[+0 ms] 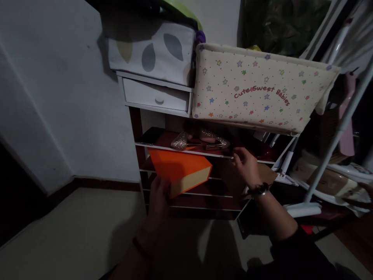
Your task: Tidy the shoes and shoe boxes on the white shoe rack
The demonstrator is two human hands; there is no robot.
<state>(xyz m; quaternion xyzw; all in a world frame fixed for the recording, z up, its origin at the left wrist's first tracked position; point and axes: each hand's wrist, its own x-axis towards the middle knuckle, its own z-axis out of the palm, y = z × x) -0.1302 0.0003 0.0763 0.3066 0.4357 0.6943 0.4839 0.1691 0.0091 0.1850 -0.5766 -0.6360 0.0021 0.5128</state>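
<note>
"Where's the orange box point(177, 165)?"
"Tilted, in front of the shoe rack's point(198, 202) lower shelves."
"How should it be handled?"
"I'd support its weight from beneath and keep its corners clear of the rack's edges."
"And the grip?"
"The left hand point(159, 192) looks closed on the box's near corner. The right hand point(246, 167) is loosely curled at the rack's upper shelf, right of the sparkly shoes point(180, 140); I can't tell whether it holds anything."

Centre: two hands point(247, 167), one orange box point(177, 167), two glittery shoes point(180, 140). Upper centre: one white drawer point(154, 93). Upper right: one star-print bin point(256, 79).
</note>
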